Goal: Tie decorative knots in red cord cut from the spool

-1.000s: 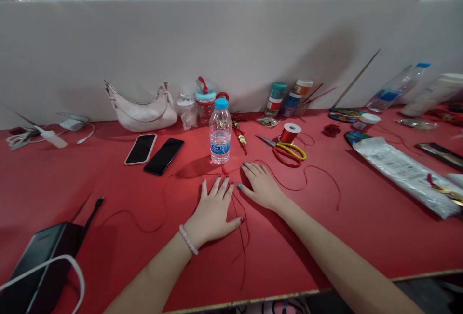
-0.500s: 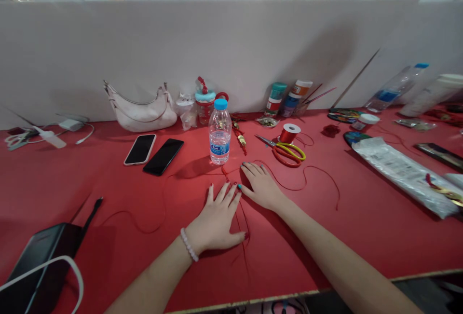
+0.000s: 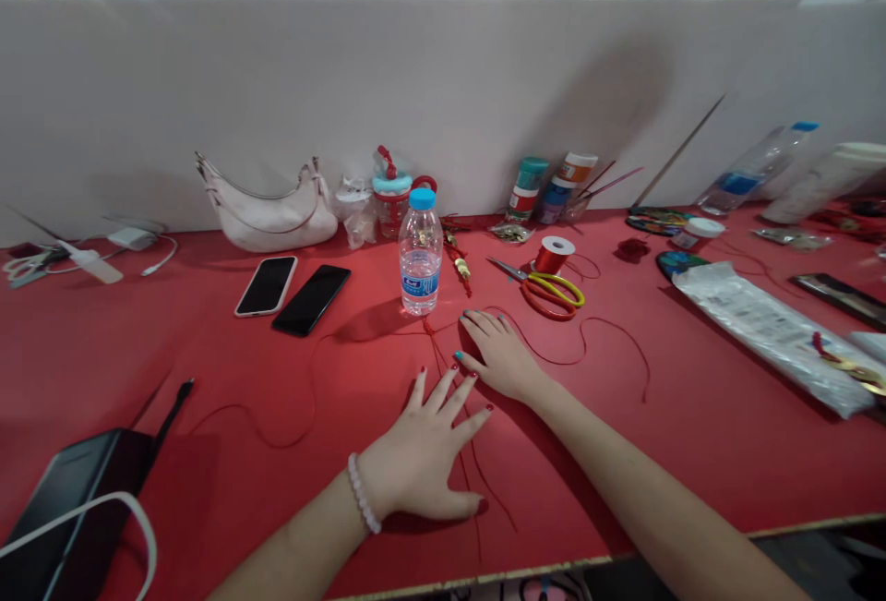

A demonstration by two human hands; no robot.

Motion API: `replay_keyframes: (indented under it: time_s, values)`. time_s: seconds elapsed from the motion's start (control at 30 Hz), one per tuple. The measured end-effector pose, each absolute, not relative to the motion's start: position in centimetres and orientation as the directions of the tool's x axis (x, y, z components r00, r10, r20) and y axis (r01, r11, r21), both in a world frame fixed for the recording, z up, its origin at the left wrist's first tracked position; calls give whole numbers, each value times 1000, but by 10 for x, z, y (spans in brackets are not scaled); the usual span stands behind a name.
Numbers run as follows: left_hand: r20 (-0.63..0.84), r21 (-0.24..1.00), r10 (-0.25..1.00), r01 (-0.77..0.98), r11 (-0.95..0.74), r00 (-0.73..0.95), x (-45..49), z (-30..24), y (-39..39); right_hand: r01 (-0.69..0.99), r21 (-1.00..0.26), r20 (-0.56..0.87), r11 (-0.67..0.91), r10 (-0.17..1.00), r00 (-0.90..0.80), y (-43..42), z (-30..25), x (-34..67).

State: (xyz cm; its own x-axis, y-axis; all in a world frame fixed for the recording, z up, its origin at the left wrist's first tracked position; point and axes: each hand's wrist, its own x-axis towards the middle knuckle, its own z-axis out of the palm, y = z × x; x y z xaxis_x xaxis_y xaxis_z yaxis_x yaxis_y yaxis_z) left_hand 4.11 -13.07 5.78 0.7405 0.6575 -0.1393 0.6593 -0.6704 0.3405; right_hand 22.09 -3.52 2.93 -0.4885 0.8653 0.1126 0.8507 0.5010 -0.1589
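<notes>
My left hand [image 3: 425, 453] lies flat on the red table [image 3: 692, 416] with its fingers spread, pressing on thin red cords [image 3: 471, 472] that run toward the table's near edge. A bead bracelet is on that wrist. My right hand [image 3: 495, 352] rests flat just beyond it, fingers stretched out over the knotted upper end of the cords, close to a small water bottle [image 3: 420, 252]. Neither hand holds anything. A loose red cord [image 3: 609, 333] curls away to the right of my right hand.
Two phones [image 3: 291, 292] lie at the left, a pale handbag [image 3: 267, 209] behind them. Scissors with yellow and red handles [image 3: 546, 289] and a red cord spool [image 3: 554, 255] lie right of the bottle. A black power bank [image 3: 62, 509] sits near left; a plastic packet [image 3: 768, 324] at right.
My left hand has slid toward me along the cords, its fingers spreading wider. My right hand has stayed in place.
</notes>
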Motion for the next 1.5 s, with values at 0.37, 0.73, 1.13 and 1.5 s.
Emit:
replay_keyframes:
  time_s: [0.37, 0.73, 1.13, 1.5]
  values:
    - [-189, 460, 559, 576, -675, 807, 48, 58, -139, 852, -162, 115, 498, 867, -485, -35, 32, 220]
    - [36, 373, 846, 778, -506, 532, 43, 57, -112, 816, -140, 164, 561, 825, -540, -32, 26, 224]
    - [17, 131, 969, 960, -246, 246, 27, 31, -91, 826, -108, 157, 553, 830, -535, -34, 25, 221]
    - [25, 76, 983, 980, -182, 181, 30, 29, -93, 850, -106, 128, 516, 855, -503, -36, 29, 219]
